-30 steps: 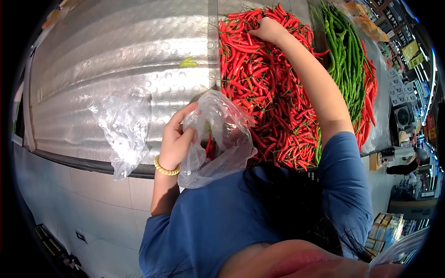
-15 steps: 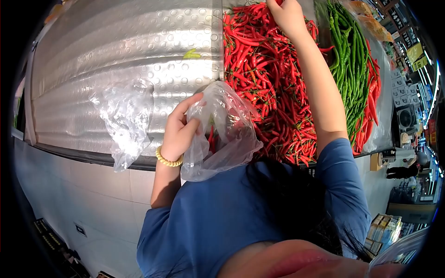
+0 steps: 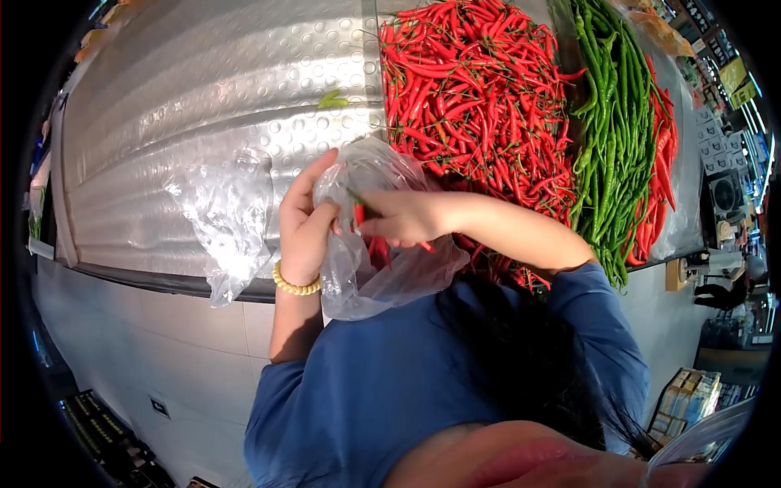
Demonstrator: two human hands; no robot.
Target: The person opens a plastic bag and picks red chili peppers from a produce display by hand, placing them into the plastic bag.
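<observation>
My left hand (image 3: 307, 226), a yellow beaded bracelet at its wrist, grips the side of a clear plastic bag (image 3: 358, 285) and keeps its mouth apart. Several red chili peppers (image 3: 379, 254) show in the bag. Reaching across from the right, my right hand (image 3: 403, 218) is at the bag's mouth, slightly blurred, its fingers curled around red chilies; one with a green stem pokes out by the fingertips. Beyond the bag spreads a big heap of red chilies (image 3: 480, 98).
A second crumpled clear bag (image 3: 224, 215) lies left on the silver dimpled mat (image 3: 203, 81), with a small yellow-green piece (image 3: 332, 100) farther back. Long green peppers (image 3: 610, 122) and larger red peppers (image 3: 663, 154) are right of the heap. A person (image 3: 722, 293) stands far right.
My right hand has come from the far side of the chili heap back to the bag's mouth, bringing red chilies. My left hand still holds the bag in nearly the same place.
</observation>
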